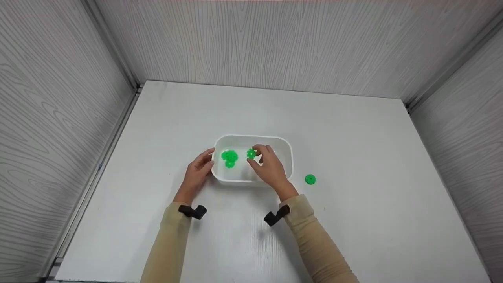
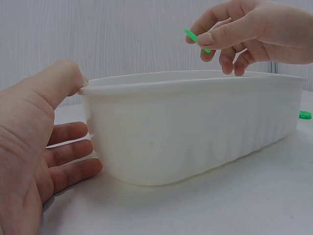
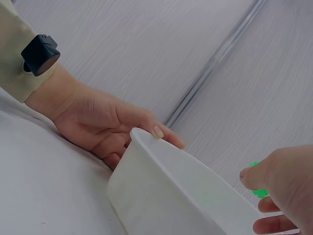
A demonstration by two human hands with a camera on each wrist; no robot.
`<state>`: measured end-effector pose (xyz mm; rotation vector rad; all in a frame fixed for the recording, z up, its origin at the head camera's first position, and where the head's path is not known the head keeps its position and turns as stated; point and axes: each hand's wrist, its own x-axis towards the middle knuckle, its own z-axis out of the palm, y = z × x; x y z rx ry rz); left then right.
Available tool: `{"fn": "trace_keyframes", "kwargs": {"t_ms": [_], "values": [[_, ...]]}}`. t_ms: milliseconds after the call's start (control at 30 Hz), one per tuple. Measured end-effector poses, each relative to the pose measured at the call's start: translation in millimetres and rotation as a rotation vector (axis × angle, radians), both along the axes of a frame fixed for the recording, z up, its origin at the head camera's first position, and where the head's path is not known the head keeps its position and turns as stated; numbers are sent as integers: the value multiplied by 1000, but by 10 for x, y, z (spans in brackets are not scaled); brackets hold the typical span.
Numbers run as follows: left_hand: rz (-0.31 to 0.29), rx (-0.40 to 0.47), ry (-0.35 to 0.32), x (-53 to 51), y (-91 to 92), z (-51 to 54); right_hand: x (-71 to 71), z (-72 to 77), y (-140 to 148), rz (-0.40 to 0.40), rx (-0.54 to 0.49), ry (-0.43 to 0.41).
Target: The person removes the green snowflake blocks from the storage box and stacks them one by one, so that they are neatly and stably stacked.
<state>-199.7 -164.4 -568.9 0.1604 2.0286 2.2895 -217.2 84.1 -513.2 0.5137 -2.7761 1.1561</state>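
A white plastic tub (image 1: 235, 182) with rounded corners stands on the table. My left hand (image 1: 196, 173) holds its left end; in the left wrist view the thumb hooks over the rim and the other fingers lie against the outer wall. Above the tub, my right hand (image 1: 272, 168) pinches a green notched disc (image 1: 251, 153), like a snowflake building piece, between thumb and fingers. From the left wrist view this disc (image 2: 197, 41) appears edge-on, tilted. Several similar green discs (image 1: 230, 158) lie bunched inside the tub's left half.
One more green disc (image 1: 310, 179) lies on the white table (image 1: 373, 188) just right of the tub. Pale wood-grain panels (image 1: 267, 43) enclose the table at the back and both sides. A black wrist camera (image 1: 192, 211) sits on each sleeve.
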Motion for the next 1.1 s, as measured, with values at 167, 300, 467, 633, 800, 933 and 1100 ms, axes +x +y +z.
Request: {"fn": "trace_keyframes", "kwargs": {"t_ms": [167,300,467,633,800,933,1100], "values": [[29,-35,-12,-11,-20,-115,64,-1,74,-10,-29,24],[56,-75,15,-12,-25,-210,112,0,128,-7,-43,53],[51,-86,31,-18,-18,-218,161,3,186,-14,-72,61],[43,-95,37,-30,-12,-204,214,3,245,-35,-86,66],[39,-54,22,-34,-7,-204,254,-6,318,-53,-87,79],[34,-28,13,-40,-2,-202,287,-11,383,-78,-101,87],[43,-33,21,-62,9,-185,322,-19,472,-107,-123,96]]}}
